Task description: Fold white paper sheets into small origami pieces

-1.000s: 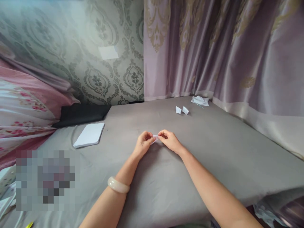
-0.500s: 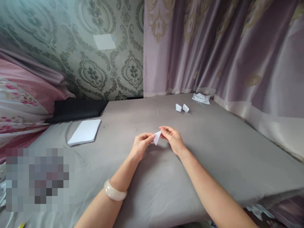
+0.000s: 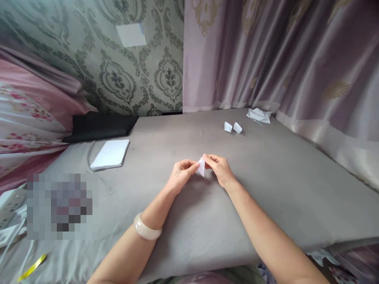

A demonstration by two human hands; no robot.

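Observation:
A small white piece of folded paper (image 3: 201,168), showing as a triangle with its point downward, is pinched between my two hands above the grey cloth. My left hand (image 3: 184,172) grips its left side with thumb and fingers. At its upper right corner, my right hand (image 3: 219,167) pinches the paper, with the thumb near the top edge. The fingers behind the paper are partly hidden. Beyond my hands, two small folded paper pieces (image 3: 232,127) stand side by side on the cloth.
A stack of white paper (image 3: 111,154) lies at left, near a black folded item (image 3: 103,125). Crumpled white paper (image 3: 259,115) rests by the curtain (image 3: 231,59) at the back right. A power strip (image 3: 11,207) and a yellow strip (image 3: 32,268) are at lower left.
The view has tilted down slightly, bringing the power strip and more of the yellow strip into sight. My right thumb has shifted to the paper's top corner; both hands still hold it.

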